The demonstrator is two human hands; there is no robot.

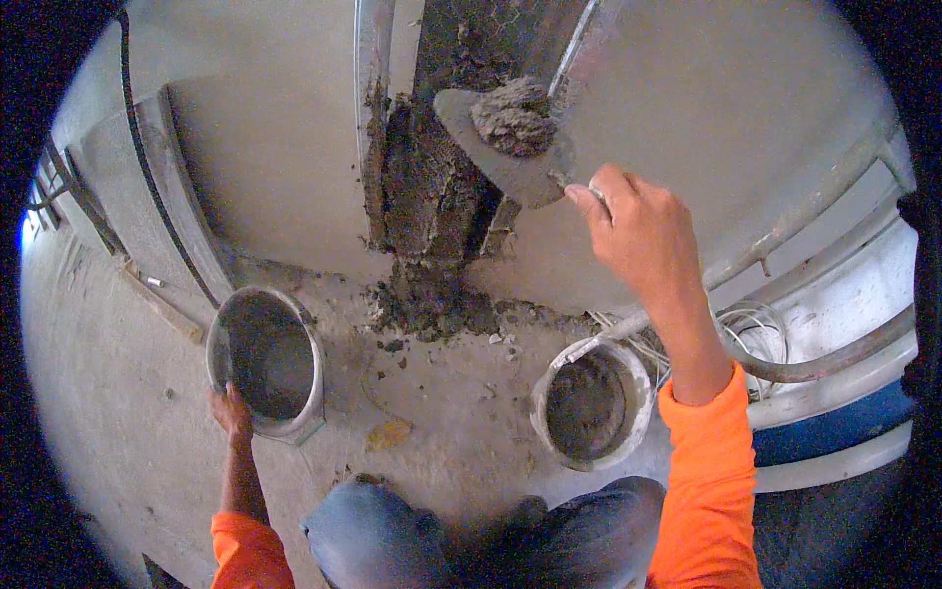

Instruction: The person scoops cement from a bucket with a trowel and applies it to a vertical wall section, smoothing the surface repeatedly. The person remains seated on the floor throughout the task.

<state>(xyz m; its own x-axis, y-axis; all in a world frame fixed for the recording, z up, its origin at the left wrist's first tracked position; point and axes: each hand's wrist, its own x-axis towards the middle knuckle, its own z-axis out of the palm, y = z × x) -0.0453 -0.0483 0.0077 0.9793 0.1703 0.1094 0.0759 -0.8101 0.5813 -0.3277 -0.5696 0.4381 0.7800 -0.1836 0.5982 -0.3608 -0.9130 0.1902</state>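
My right hand [643,231] is wrapped round the handle of a trowel [535,185], raised in front of a dark, rough recess [432,167] in the wall. On its wide blade sits a heap of wet grey mortar [513,118]. Down at the left, my left hand [233,410] grips the near-left rim of a bucket [318,378], tilting it a little; the bucket's inside is coated with grey mortar. A second bucket [641,393] on the right holds more mortar, below my right forearm.
Crumbled mortar [432,304] lies at the recess's foot. A straight metal edge strip [371,147] runs up its left side. Pipes [785,231] and coiled pale cable [760,329] are at the right. A wooden strip [162,304] and black cable [157,177] are at the left.
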